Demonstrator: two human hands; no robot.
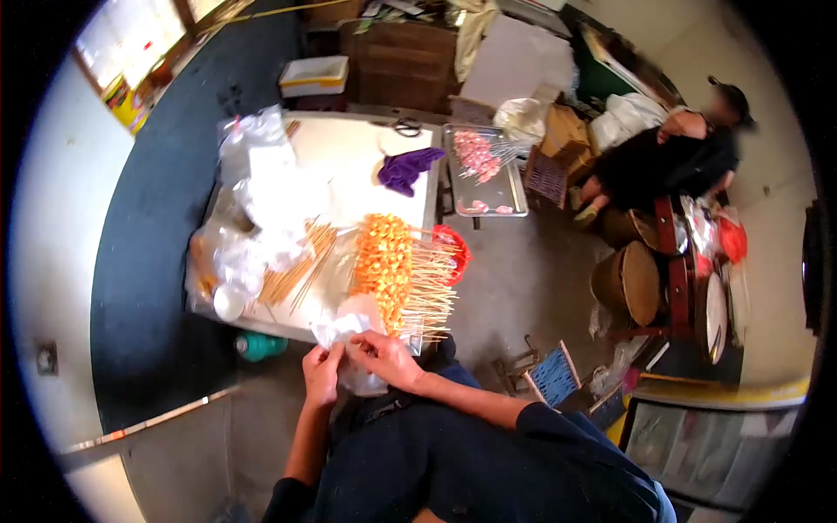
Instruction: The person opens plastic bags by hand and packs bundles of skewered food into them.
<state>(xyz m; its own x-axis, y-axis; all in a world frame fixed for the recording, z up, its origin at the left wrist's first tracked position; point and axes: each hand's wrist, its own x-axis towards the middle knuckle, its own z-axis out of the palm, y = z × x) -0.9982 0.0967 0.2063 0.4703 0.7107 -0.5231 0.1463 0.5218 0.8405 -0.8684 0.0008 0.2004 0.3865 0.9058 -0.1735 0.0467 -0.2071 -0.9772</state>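
Note:
At the table's front edge, a translucent plastic bag [362, 376] hangs between my hands. My left hand [323, 373] pinches its left side, and my right hand [388, 359] has its fingers closed on the right side. Just beyond them, many skewers with orange pieces [382, 261] lie in a dense stack, their bare sticks pointing right. Loose wooden sticks [301, 275] lie left of the stack. A red basket [453, 253] shows behind the stick ends.
White plastic bags [261, 174] cover the table's left side. A purple cloth [408, 169] and black scissors [406, 127] lie farther back. A metal tray [501, 193] holds meat skewers. Another person [680, 157] sits at the right. A green container [260, 346] stands below the table edge.

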